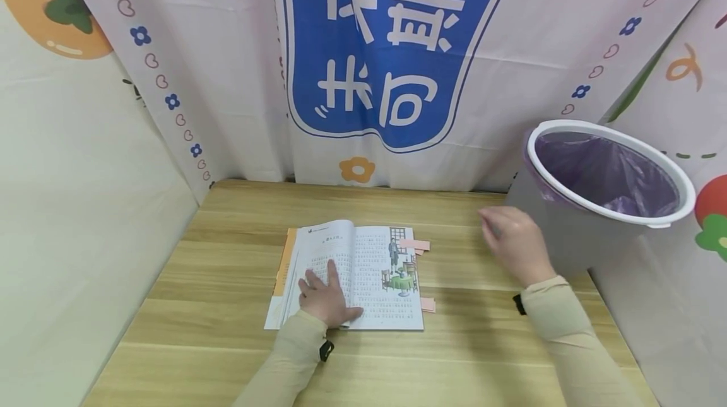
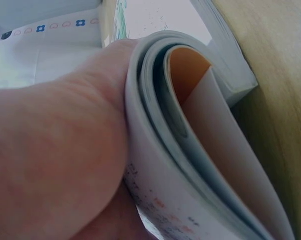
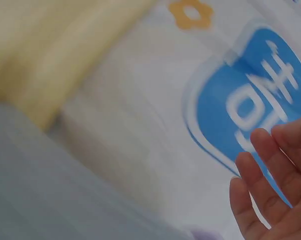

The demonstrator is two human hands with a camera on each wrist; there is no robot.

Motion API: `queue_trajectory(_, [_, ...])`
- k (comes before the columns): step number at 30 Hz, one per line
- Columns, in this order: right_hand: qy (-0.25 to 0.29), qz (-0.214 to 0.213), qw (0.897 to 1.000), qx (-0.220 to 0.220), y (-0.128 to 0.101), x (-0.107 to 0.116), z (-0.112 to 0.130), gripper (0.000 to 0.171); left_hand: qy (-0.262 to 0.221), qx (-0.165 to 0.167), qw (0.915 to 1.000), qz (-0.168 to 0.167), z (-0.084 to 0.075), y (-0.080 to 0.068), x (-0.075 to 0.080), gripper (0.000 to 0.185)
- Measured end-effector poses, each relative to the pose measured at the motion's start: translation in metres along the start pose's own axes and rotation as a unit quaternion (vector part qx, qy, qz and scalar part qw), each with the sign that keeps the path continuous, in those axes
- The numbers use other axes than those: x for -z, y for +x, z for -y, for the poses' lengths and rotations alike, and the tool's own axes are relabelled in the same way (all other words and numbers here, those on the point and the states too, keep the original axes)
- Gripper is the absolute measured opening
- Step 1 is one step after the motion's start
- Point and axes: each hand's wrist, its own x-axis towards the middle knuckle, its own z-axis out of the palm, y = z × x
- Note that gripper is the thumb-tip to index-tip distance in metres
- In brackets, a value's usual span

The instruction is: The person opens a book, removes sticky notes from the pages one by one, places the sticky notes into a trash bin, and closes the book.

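An open book [image 1: 375, 315] with printed text and a coloured picture lies on the table. Spread over its left page, my left hand [image 1: 325, 303] rests with fingers apart. The left wrist view shows that hand [image 2: 55, 160] against curved pages [image 2: 165, 180]. Pink paper tabs [image 1: 428, 305] stick out from the book's right edge. My right hand [image 1: 518, 244], slightly blurred, is raised right of the book, close to the bin. Its fingers [image 3: 263, 187] are loosely bent in the right wrist view, thumb near the index finger, and I see nothing between them.
A grey waste bin [image 1: 559, 236] with a white rim and a purple liner [image 1: 602, 167] stands at the right. The wooden table [image 1: 187, 306] ends at a printed white curtain [image 1: 238, 110] behind, and cloth hangs on both sides.
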Motion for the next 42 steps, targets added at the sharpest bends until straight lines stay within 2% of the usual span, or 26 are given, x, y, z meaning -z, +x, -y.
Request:
queue_trajectory(5, [0.011, 0.1, 0.994, -0.038, -0.027, -0.041, 0.006, 0.017, -0.006, 0.001, 1.0, 0.0, 0.0, 0.0, 0.0, 0.126])
queue_trajectory(9, [0.029, 0.183, 0.979, -0.082, -0.047, -0.072, 0.008, 0.02, -0.003, 0.003, 1.0, -0.001, 0.0, 0.001, 0.0, 0.126])
queue_trajectory(12, [0.04, 0.216, 0.97, -0.108, -0.059, -0.092, 0.009, 0.021, -0.006, 0.002, 1.0, 0.0, -0.001, 0.001, 0.001, 0.126])
queue_trajectory(17, [0.039, 0.227, 0.966, -0.119, -0.066, -0.114, 0.009, 0.023, -0.014, 0.002, 0.9999, -0.001, -0.003, 0.0, 0.002, 0.126])
queue_trajectory(23, [0.04, 0.254, 0.958, -0.128, -0.063, -0.135, 0.009, 0.025, -0.016, 0.006, 0.9999, -0.001, -0.002, 0.0, 0.002, 0.126])
queue_trajectory(27, [0.028, 0.269, 0.956, -0.112, -0.059, -0.15, 0.007, 0.026, -0.011, 0.006, 0.9999, 0.001, -0.001, 0.001, 0.0, 0.127])
queue_trajectory(32, [0.007, 0.271, 0.959, -0.078, -0.056, -0.163, 0.004, 0.025, -0.011, 0.005, 0.9999, 0.001, 0.0, 0.001, -0.002, 0.127])
queue_trajectory(37, [-0.001, 0.268, 0.962, -0.051, -0.052, -0.168, 0.002, 0.022, -0.009, 0.005, 0.9999, -0.001, 0.0, 0.001, -0.002, 0.126])
queue_trajectory(42, [-0.013, 0.282, 0.959, -0.04, -0.049, -0.17, 0.003, 0.018, -0.006, 0.005, 1.0, -0.004, 0.001, 0.001, -0.001, 0.127])
